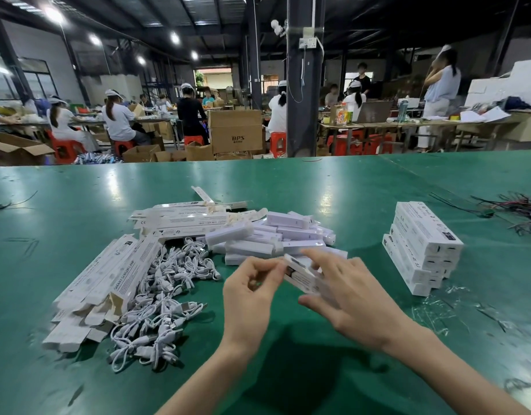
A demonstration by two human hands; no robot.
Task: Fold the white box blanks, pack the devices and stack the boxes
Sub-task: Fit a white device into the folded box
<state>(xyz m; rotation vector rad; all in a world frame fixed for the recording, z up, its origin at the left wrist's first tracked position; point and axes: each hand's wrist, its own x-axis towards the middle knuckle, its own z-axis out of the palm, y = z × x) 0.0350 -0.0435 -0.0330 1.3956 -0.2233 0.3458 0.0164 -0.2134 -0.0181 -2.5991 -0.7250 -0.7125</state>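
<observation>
A long white box (300,277) hangs above the green table, blurred by motion. My right hand (348,298) grips it from the right, thumb under and fingers over it. My left hand (252,292) pinches the box's left end with curled fingers. Behind the hands lies a heap of white bar-shaped devices (273,235). Flat white box blanks lie in a pile at the left (108,280) and another behind (183,220). A tangle of white cables (165,295) sits between them. Packed boxes stand stacked at the right (422,247).
Dark loose wires (518,208) lie at the far right of the green table (78,190), and clear plastic wrap (437,310) lies by the stack. Beyond the table's far edge, people sit at benches among cardboard cartons (235,130), and a dark pillar (303,76) stands.
</observation>
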